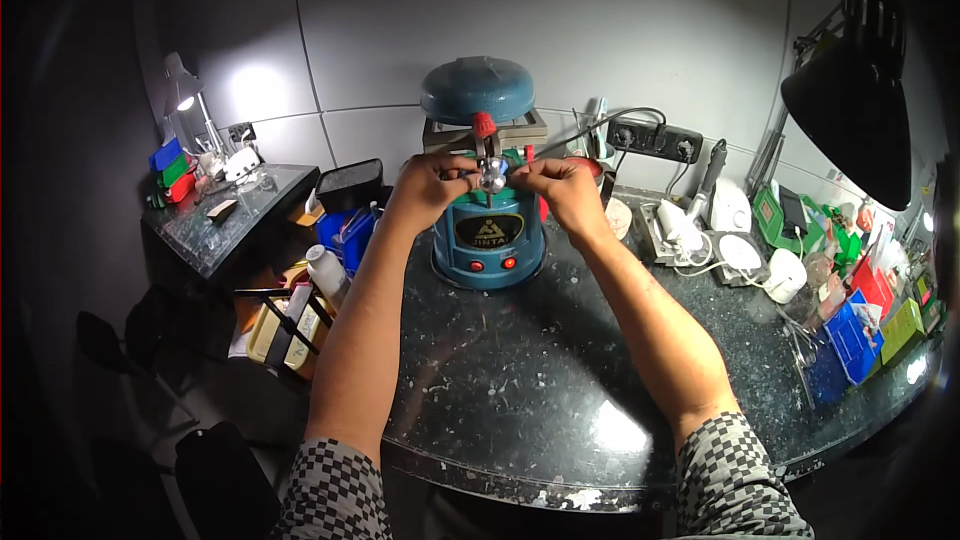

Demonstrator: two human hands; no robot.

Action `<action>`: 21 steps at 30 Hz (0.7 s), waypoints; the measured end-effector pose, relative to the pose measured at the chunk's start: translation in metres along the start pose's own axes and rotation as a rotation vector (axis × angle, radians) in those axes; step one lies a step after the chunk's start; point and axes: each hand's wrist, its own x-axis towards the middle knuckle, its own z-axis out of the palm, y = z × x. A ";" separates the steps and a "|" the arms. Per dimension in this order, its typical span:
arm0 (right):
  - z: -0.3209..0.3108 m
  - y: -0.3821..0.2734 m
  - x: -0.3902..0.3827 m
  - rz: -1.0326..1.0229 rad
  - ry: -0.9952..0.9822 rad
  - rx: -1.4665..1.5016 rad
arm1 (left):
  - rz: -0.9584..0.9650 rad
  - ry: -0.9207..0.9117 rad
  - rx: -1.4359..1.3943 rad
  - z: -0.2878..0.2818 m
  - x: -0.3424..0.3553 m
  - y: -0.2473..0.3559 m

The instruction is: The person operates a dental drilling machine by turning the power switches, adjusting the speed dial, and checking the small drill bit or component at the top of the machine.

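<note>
A blue round machine (pixel 489 230) with a domed lid and two red buttons stands at the back of the dark speckled counter (pixel 520 380). Both my arms reach out to its front frame. My left hand (pixel 432 183) pinches the left side of a small shiny metal knob (pixel 492 176) below a red knob (pixel 484 124). From the right, my right hand (pixel 560 186) holds the same fitting with its fingertips. What lies between the fingers is too small to tell.
A black desk lamp (pixel 850 100) hangs at the right. Small blue, red and green boxes (pixel 870 320), white devices (pixel 730 240) and cables crowd the right of the counter. A power strip (pixel 655 140) sits on the wall. At left are a lit lamp (pixel 182 90), a side table and a bottle (pixel 327 272).
</note>
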 end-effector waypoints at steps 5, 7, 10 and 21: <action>-0.005 0.001 0.004 0.008 -0.044 -0.090 | 0.004 0.036 -0.059 0.006 -0.002 0.003; -0.003 0.000 0.005 0.026 -0.057 -0.076 | -0.009 0.026 -0.086 0.006 -0.001 -0.005; -0.007 0.009 0.009 0.002 -0.044 -0.078 | -0.046 0.013 -0.188 0.011 -0.002 0.001; 0.005 0.011 0.014 -0.050 -0.001 -0.239 | 0.046 0.039 -0.178 0.013 -0.001 -0.008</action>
